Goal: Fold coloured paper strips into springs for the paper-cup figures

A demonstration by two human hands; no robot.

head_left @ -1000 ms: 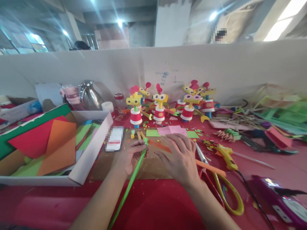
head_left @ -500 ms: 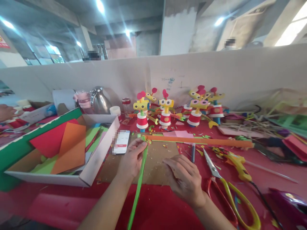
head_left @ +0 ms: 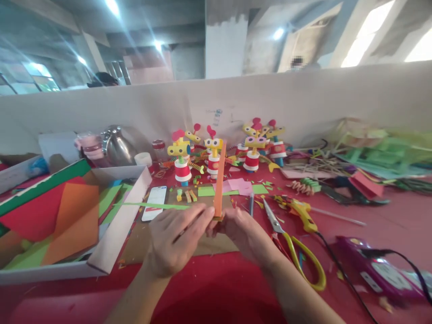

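Note:
Above a brown cardboard sheet (head_left: 216,245) my two hands meet with closed fingers. My left hand (head_left: 177,238) pinches the end where an orange paper strip (head_left: 220,184) and a green paper strip (head_left: 162,206) join. My right hand (head_left: 241,229) grips the same joined end from the other side. The orange strip points away from me, and the green one runs out left over a phone (head_left: 154,202). My fingers partly hide the fold. Small folded paper springs (head_left: 191,195) lie on the cardboard beyond my hands.
Large scissors (head_left: 278,225) and a yellow glue gun (head_left: 303,213) with a black cord lie at the right. A white box (head_left: 116,229) of coloured paper stands left. Several paper-cup figures (head_left: 182,171) line the back. A purple device (head_left: 374,265) sits at the right.
My right hand has come in to meet the left on the strips. The orange strip turned from pointing right to pointing away; the green one swung from toward me to the left. The view shifted right.

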